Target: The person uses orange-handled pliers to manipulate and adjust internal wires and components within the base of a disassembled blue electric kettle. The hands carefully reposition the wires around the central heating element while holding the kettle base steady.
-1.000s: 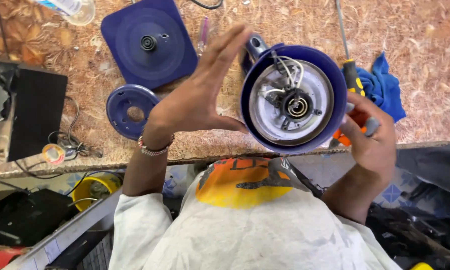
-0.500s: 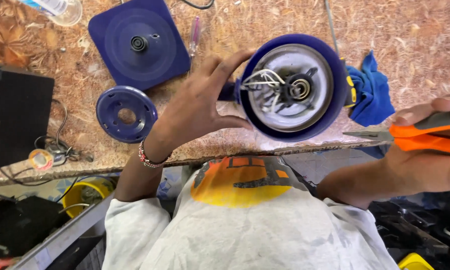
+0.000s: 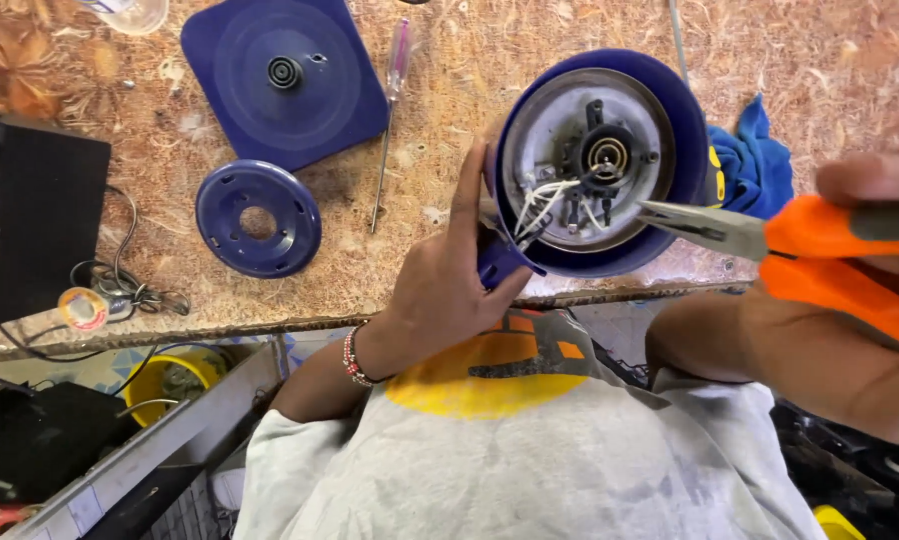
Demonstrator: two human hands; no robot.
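Note:
My left hand point(image 3: 448, 290) grips the handle of a blue electric kettle point(image 3: 692, 120) and holds it tilted above the table's front edge, with its open underside facing me. Inside I see a grey plate, a round black connector and white wires point(image 3: 542, 203). My right hand point(image 3: 870, 178), close to the camera and blurred, is shut on orange-handled needle-nose pliers point(image 3: 715, 228). The plier tips reach into the right side of the kettle's underside.
On the worn wooden table lie a square blue base point(image 3: 285, 80), a round blue cover ring point(image 3: 258, 218), a purple-handled screwdriver point(image 3: 390, 110) and a blue cloth point(image 3: 755, 160). A black box point(image 3: 40, 225) and a solder reel point(image 3: 85, 308) sit at the left. A yellow bucket point(image 3: 170, 375) stands below the edge.
My right hand let go of the kettle, picked up the pliers and brought their tips from the right into the kettle's underside. My left hand shifted its grip to the handle.

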